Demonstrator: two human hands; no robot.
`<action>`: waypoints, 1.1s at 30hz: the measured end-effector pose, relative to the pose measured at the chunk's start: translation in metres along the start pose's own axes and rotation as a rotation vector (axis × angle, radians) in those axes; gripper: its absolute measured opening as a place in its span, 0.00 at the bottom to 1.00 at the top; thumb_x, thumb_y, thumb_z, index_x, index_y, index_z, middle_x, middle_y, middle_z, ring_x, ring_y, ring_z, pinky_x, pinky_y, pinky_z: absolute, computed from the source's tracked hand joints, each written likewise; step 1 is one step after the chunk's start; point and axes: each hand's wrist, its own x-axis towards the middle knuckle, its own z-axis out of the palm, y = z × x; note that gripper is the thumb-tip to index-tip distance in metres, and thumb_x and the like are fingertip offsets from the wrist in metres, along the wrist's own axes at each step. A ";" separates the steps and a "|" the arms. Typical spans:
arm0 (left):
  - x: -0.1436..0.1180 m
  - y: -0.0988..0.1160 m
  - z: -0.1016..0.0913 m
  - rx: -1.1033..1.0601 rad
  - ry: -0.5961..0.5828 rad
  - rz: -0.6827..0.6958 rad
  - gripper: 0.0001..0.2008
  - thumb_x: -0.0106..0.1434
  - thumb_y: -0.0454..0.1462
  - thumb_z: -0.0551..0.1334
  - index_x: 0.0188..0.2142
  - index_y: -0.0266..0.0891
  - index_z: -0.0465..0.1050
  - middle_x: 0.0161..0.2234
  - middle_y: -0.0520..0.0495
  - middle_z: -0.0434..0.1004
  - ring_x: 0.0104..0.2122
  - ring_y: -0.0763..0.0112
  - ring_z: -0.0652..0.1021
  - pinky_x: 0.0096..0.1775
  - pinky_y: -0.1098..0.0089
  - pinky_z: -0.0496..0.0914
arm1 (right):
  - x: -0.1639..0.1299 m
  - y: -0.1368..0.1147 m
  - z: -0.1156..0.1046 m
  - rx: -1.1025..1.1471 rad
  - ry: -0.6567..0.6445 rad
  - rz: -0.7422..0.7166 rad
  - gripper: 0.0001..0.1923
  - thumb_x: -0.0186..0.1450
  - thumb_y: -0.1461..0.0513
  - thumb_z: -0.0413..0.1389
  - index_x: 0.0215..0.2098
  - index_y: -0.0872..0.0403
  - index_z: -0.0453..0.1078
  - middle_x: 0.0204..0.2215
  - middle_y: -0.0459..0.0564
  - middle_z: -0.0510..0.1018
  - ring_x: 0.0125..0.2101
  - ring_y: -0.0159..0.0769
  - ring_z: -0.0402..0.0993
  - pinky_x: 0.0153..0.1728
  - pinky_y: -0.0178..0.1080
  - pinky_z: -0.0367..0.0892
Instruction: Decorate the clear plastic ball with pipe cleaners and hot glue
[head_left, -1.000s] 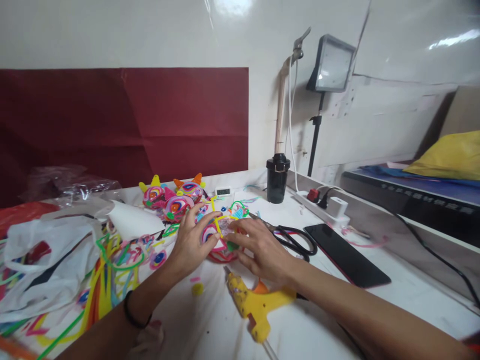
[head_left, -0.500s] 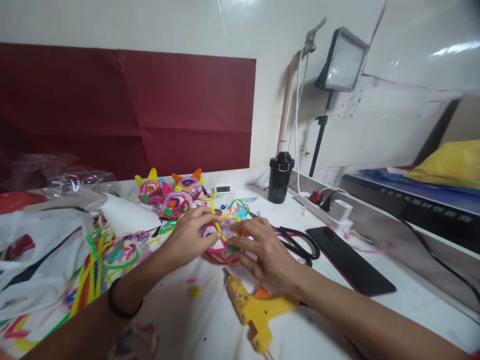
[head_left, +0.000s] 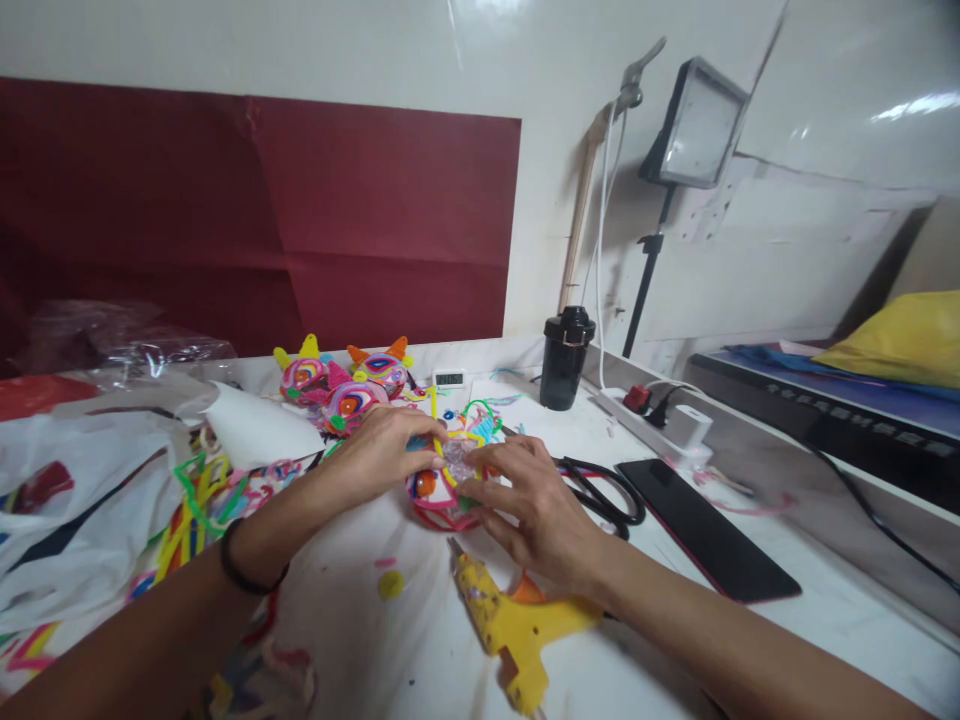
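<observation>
Between my hands on the white table sits a round craft piece [head_left: 442,518] wound with pink and red pipe cleaners, with an orange eye and a clear, shiny middle. My left hand [head_left: 386,447] pinches a yellow pipe cleaner [head_left: 433,403] at the piece's upper left edge; one end of it sticks up. My right hand [head_left: 534,500] holds the right side of the piece, fingers curved over its rim and partly hiding it. Just below lies a yellow hot glue gun [head_left: 499,615], its nozzle toward the piece.
Finished craft heads [head_left: 352,400] stand behind on the left. Loose pipe cleaners [head_left: 191,520] and a white plastic bag [head_left: 82,490] lie left. To the right are black-handled scissors [head_left: 607,490], a phone [head_left: 705,530], a black bottle [head_left: 566,360] and a power strip [head_left: 652,430].
My left fingers have shifted slightly along the yellow pipe cleaner, and the orange eye now shows. My right hand stays on the piece. The whole view has moved a little.
</observation>
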 end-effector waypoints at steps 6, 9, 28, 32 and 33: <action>0.000 0.000 0.002 -0.010 0.090 -0.001 0.03 0.54 0.35 0.69 0.31 0.44 0.80 0.31 0.53 0.84 0.34 0.65 0.80 0.42 0.68 0.67 | 0.000 0.001 0.001 0.002 -0.013 0.014 0.13 0.65 0.69 0.55 0.45 0.52 0.75 0.46 0.55 0.78 0.44 0.43 0.72 0.48 0.51 0.58; -0.002 0.001 0.004 -0.049 0.109 -0.006 0.01 0.55 0.36 0.68 0.29 0.43 0.79 0.30 0.54 0.83 0.34 0.67 0.79 0.41 0.69 0.68 | 0.000 0.001 0.001 0.003 0.001 0.010 0.12 0.65 0.68 0.55 0.45 0.51 0.75 0.46 0.55 0.78 0.44 0.43 0.72 0.47 0.50 0.58; -0.007 -0.002 0.012 -0.108 0.174 -0.048 0.02 0.55 0.36 0.68 0.27 0.41 0.78 0.35 0.50 0.71 0.38 0.66 0.74 0.42 0.67 0.68 | -0.001 0.002 0.000 -0.056 -0.028 -0.035 0.13 0.65 0.68 0.55 0.45 0.51 0.75 0.44 0.55 0.79 0.44 0.43 0.73 0.49 0.52 0.59; -0.008 -0.002 0.012 -0.170 0.150 -0.006 0.03 0.56 0.35 0.66 0.27 0.41 0.76 0.37 0.49 0.75 0.40 0.65 0.76 0.45 0.67 0.68 | 0.001 0.000 0.000 -0.083 -0.046 -0.053 0.12 0.65 0.68 0.55 0.44 0.52 0.76 0.43 0.56 0.79 0.44 0.44 0.73 0.48 0.53 0.59; -0.009 -0.002 0.012 -0.179 0.137 0.005 0.04 0.57 0.35 0.65 0.27 0.41 0.76 0.37 0.49 0.77 0.40 0.65 0.77 0.45 0.68 0.68 | 0.001 -0.001 0.000 -0.086 -0.055 -0.052 0.12 0.65 0.67 0.55 0.44 0.52 0.76 0.43 0.56 0.79 0.44 0.44 0.73 0.48 0.53 0.59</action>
